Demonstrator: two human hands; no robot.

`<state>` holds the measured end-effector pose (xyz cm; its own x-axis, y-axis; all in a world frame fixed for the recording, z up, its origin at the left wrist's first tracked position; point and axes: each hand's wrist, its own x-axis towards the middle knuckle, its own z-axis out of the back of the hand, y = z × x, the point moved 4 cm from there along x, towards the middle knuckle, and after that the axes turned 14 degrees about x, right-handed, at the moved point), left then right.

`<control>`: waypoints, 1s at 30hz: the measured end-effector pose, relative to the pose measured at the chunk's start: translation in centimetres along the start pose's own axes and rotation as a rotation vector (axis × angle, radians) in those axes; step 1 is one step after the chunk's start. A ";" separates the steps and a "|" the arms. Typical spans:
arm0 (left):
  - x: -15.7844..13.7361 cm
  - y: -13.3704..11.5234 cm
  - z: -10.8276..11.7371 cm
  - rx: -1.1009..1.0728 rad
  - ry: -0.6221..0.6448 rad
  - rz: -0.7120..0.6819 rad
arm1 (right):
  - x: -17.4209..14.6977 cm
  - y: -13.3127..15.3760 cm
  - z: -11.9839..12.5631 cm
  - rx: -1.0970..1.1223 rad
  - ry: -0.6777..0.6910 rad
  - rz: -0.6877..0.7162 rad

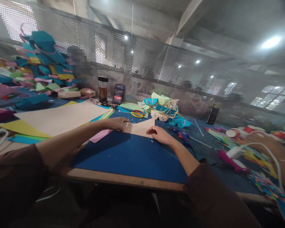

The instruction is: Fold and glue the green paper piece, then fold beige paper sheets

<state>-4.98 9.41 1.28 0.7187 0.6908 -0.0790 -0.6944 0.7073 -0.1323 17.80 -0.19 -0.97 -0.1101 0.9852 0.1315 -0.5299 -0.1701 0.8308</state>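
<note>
Your left hand [120, 123] touches one end of the pale paper [139, 128] on the blue worktop [133, 158], your curled right hand [161, 135] the other; whether either grips, I cannot tell. Beyond, a lidded jar [103, 85] holds brown contents [103, 94].

By the blue surface [133, 161], the left sleeve [16, 177] and right sleeve [218, 193] are dark brown, ending well short of the bare hands [162, 135].
</note>
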 end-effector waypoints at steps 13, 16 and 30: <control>-0.2 2.0 0.7 -0.037 0.077 -0.118 | 0.2 -0.5 0.0 -0.029 0.012 0.029; -0.5 2.0 0.9 -0.067 0.101 -0.115 | 0.2 -0.5 0.1 -0.033 0.008 0.031; -1.5 1.9 1.7 -0.094 0.157 -0.122 | 0.1 -0.3 -0.1 -0.012 0.016 0.017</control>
<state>-7.43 10.02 2.78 0.7992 0.5637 -0.2085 -0.6006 0.7623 -0.2412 17.90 -0.05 -1.26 -0.1325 0.9816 0.1372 -0.5379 -0.1875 0.8219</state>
